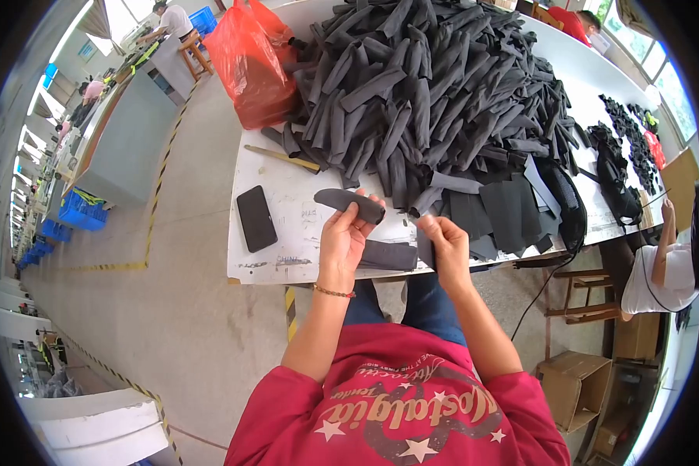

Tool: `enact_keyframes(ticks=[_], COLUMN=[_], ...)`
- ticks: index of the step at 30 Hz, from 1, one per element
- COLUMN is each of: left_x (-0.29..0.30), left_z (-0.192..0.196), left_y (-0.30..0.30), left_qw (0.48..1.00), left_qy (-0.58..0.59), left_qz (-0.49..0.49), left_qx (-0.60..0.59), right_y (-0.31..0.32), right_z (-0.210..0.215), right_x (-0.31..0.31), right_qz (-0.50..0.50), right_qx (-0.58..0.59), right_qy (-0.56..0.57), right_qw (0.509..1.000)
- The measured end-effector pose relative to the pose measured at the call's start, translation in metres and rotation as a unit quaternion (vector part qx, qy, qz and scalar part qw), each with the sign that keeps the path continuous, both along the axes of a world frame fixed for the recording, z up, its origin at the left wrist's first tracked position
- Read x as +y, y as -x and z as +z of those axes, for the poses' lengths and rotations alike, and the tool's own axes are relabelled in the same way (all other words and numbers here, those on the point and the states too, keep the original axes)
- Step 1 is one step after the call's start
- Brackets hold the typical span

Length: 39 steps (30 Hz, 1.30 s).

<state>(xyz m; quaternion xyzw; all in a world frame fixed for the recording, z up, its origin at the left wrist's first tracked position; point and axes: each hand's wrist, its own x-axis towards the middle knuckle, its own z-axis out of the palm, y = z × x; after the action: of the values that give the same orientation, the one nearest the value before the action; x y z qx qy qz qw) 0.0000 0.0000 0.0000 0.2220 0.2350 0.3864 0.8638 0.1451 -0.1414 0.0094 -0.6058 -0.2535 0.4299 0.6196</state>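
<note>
A rolled dark grey fabric piece (335,199) with a rounded end lies across the fingers of my left hand (342,242), the thumb pressing on it. To its right, my right hand (449,247) is closed, thumb against fingers, on a dark fabric strip (426,250) that hangs toward the table's front edge. The far end of that strip is partly hidden by my fingers. Between my wrists a folded dark fabric piece (388,255) rests on the white table (295,252). Just beyond both hands rises a large heap of rolled dark grey fabric pieces (427,85).
A black phone (256,218) and a yellowish stick (283,158) lie at the left. Behind them stands a red plastic bag (250,70). Flat dark pieces (505,213) and a black mesh item (571,206) are at the right. A co-worker (668,268) sits far right, beside cardboard boxes (575,388).
</note>
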Motion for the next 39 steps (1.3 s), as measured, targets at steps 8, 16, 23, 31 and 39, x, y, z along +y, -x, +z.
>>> enact_keyframes(ticks=[8, 16, 23, 31, 39], left_x=[0.014, 0.006, -0.004, -0.012, -0.002], left_z=[-0.005, -0.010, -0.015, -0.004, -0.014], left_y=[0.008, 0.008, 0.004, -0.001, -0.002], left_qw=[0.993, 0.992, 0.998, 0.996, 0.996], left_qy=[0.061, 0.077, 0.030, 0.049, 0.064], left_qz=[-0.048, -0.049, -0.056, -0.076, -0.050], left_qx=[-0.088, -0.082, 0.019, 0.005, 0.039], right_y=[0.017, 0.016, 0.018, 0.013, 0.006], right_z=[0.020, 0.045, 0.033, 0.031, 0.039], right_x=[-0.004, -0.022, -0.023, -0.024, -0.028], right_qz=[-0.010, 0.098, 0.083, 0.025, -0.048], right_qx=[-0.270, -0.406, -0.466, -0.554, -0.586], right_qy=[0.000, -0.052, -0.092, -0.066, -0.060], right_qw=[0.963, 0.907, 0.876, 0.829, 0.806])
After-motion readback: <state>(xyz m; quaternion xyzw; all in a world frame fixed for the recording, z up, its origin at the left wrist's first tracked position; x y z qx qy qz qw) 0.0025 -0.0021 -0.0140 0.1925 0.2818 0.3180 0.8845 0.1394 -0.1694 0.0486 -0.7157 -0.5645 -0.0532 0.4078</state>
